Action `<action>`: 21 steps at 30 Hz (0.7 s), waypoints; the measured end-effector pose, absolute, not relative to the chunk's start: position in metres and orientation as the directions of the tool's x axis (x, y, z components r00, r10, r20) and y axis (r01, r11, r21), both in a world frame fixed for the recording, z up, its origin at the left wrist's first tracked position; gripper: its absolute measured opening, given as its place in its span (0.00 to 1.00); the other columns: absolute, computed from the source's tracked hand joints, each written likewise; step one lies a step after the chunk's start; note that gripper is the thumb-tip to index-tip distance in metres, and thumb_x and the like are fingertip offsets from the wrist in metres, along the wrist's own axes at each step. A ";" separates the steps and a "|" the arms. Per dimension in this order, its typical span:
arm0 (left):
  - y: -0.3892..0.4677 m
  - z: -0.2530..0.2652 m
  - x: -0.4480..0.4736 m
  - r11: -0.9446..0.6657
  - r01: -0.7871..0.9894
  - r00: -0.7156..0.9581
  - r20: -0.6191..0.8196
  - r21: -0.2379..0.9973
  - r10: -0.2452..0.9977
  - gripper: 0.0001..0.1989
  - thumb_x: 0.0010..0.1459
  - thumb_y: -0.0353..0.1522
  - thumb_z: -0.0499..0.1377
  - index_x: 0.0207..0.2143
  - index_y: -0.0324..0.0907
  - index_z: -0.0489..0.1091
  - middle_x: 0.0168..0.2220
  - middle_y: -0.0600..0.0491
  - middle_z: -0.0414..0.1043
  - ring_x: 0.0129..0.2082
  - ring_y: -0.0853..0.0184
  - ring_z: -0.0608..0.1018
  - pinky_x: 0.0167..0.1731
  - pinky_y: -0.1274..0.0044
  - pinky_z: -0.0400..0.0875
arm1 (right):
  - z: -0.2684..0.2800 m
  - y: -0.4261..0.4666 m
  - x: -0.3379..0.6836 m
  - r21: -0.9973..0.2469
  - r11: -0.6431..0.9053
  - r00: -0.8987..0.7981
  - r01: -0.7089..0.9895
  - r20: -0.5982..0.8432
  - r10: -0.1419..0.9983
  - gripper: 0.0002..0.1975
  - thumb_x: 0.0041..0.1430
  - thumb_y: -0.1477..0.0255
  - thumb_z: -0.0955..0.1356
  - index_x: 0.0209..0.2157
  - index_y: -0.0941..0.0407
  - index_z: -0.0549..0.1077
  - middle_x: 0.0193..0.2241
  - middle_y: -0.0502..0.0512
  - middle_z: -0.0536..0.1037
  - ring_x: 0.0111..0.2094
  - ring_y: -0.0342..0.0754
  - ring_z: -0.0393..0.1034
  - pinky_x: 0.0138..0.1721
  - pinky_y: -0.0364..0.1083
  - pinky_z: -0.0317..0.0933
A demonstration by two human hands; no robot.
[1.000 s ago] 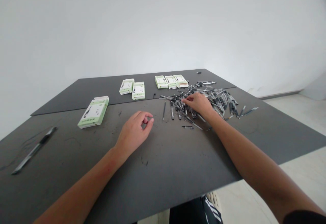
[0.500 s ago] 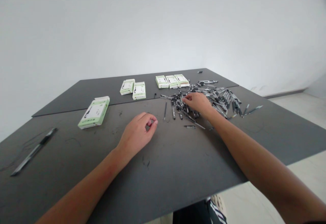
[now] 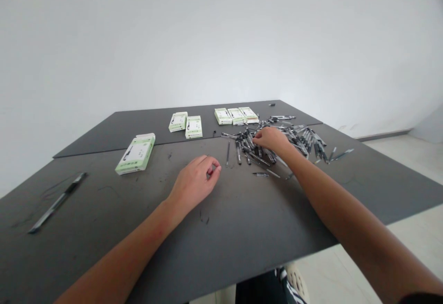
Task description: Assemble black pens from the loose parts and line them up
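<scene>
My right hand (image 3: 272, 139) is over the left part of a heap of clear and black pens (image 3: 301, 139), fingertips pinched down among them. Its fingers seem closed on a pen, though the heap and the hand hide most of it. To the left, my left hand (image 3: 198, 177) rests on the dark table, fingers curled and thumb close to the index finger. Nothing shows in its grip. Between the hands lie a thin pen tube (image 3: 228, 153) and a short pen part (image 3: 260, 174).
A green and white pen box (image 3: 136, 154) lies at left, near a single pen (image 3: 58, 202). Two more boxes (image 3: 194, 127) lie farther back, and three boxes (image 3: 237, 116) sit side by side behind the heap. A small black cap (image 3: 272, 104) is by the far edge.
The view has shifted slightly, so the table and boxes appear a little further right and lower. My right hand stays at the heap with its fingers pinched; my left hand keeps its curled pose.
</scene>
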State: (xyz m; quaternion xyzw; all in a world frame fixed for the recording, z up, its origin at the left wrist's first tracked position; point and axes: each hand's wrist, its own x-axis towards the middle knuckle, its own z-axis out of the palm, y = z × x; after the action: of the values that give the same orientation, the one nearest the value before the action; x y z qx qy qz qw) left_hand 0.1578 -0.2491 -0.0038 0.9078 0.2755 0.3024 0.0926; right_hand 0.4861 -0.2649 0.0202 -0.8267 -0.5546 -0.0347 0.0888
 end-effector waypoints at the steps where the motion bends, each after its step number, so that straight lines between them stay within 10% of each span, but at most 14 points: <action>1: -0.249 -0.003 0.158 -0.831 0.443 0.665 0.499 0.335 0.556 0.05 0.69 0.32 0.59 0.39 0.46 0.75 0.32 0.54 0.73 0.33 0.62 0.77 0.35 0.72 0.69 | 0.022 -0.262 0.488 -0.102 -0.371 0.382 0.923 0.142 0.913 0.16 0.61 0.60 0.70 0.40 0.51 0.89 0.40 0.63 0.88 0.43 0.61 0.82 0.44 0.50 0.70; 13: -0.251 -0.001 0.156 -0.797 0.427 0.654 0.462 0.428 0.599 0.04 0.69 0.32 0.61 0.39 0.45 0.76 0.32 0.54 0.75 0.33 0.63 0.77 0.34 0.73 0.68 | 0.037 -0.258 0.481 -0.210 -0.351 0.384 0.912 0.146 0.912 0.20 0.62 0.58 0.69 0.31 0.58 0.86 0.26 0.63 0.82 0.32 0.57 0.76 0.33 0.49 0.61; 18: -0.253 -0.002 0.160 -0.729 0.410 0.578 0.462 0.549 0.673 0.12 0.73 0.40 0.59 0.45 0.43 0.79 0.34 0.52 0.80 0.34 0.63 0.80 0.35 0.73 0.73 | 0.062 -0.282 0.436 -0.400 -0.209 0.310 0.893 0.208 0.928 0.26 0.66 0.51 0.66 0.38 0.58 0.85 0.24 0.55 0.77 0.27 0.49 0.68 0.30 0.47 0.56; 21: -0.253 0.000 0.164 -0.558 0.251 0.456 0.412 0.791 0.789 0.22 0.73 0.47 0.59 0.58 0.42 0.77 0.42 0.48 0.84 0.38 0.62 0.83 0.35 0.74 0.77 | 0.060 -0.299 0.396 -0.722 0.070 0.131 0.688 0.219 0.967 0.25 0.62 0.48 0.71 0.40 0.56 0.84 0.23 0.48 0.72 0.24 0.43 0.59 0.26 0.45 0.51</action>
State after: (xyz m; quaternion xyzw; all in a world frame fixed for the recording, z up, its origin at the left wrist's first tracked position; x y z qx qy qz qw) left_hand 0.1642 -0.2534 0.0004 0.7852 0.3310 0.4029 0.3340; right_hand 0.3958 -0.2994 0.0595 -0.6552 -0.6315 0.1888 0.3691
